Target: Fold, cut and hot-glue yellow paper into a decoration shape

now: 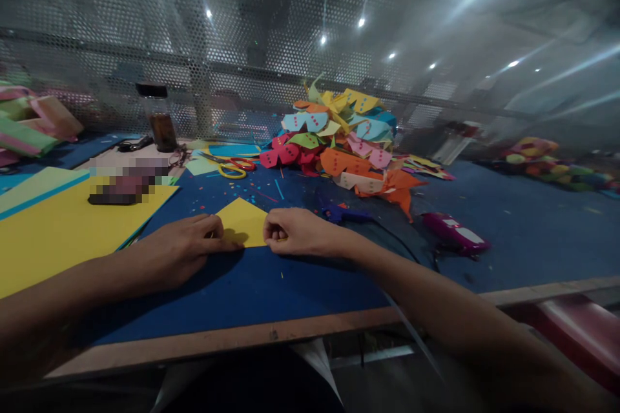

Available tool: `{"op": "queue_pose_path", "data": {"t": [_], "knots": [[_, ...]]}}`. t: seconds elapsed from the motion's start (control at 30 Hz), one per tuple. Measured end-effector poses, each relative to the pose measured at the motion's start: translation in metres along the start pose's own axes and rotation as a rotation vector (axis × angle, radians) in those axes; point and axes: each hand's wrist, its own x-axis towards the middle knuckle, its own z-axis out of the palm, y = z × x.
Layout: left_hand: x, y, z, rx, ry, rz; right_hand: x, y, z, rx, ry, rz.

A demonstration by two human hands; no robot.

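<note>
A yellow piece of paper (248, 226), folded to a point at its far side, lies on the blue table top in front of me. My left hand (186, 245) rests on its left corner, thumb and fingers pinched together there. At the right corner, my right hand (295, 232) is curled closed, its fingertips gripping the paper's edge. The near edge of the paper runs straight between both hands. Just beyond it lie scissors with yellow handles (232, 170) and another pair with red handles (243, 164), among small paper scraps.
Large yellow sheets (62, 232) lie at left, with a blurred-out dark object (128, 181) on them. Behind stands a lidded jar (162, 119). A heap of colourful paper butterflies (339, 135) fills the back middle. A blue glue gun (343, 211) and a purple device (455, 233) lie at right.
</note>
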Motion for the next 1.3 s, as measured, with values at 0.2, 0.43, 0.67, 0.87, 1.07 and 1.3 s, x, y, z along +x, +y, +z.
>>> {"op": "queue_pose_path", "data": {"t": [0.2, 0.43, 0.67, 0.87, 1.07, 1.3], "knots": [[-0.001, 0.000, -0.002, -0.014, -0.005, 0.007, -0.001, -0.001, -0.003, 0.015, -0.026, 0.032], [0.000, -0.001, 0.001, -0.012, -0.001, 0.007, -0.003, -0.003, -0.006, 0.005, -0.031, 0.045], [0.000, -0.001, 0.001, -0.003, 0.011, 0.011, -0.003, 0.000, -0.007, -0.006, -0.049, 0.045], [0.000, 0.000, -0.001, 0.003, -0.001, -0.019, -0.004, 0.004, -0.009, -0.017, -0.062, 0.039], [-0.001, -0.001, 0.000, -0.021, 0.010, 0.010, -0.005, 0.004, -0.012, -0.018, -0.080, 0.054], [-0.001, -0.002, 0.001, -0.021, 0.029, 0.019, -0.006, 0.003, -0.014, -0.024, -0.092, 0.062]]}}
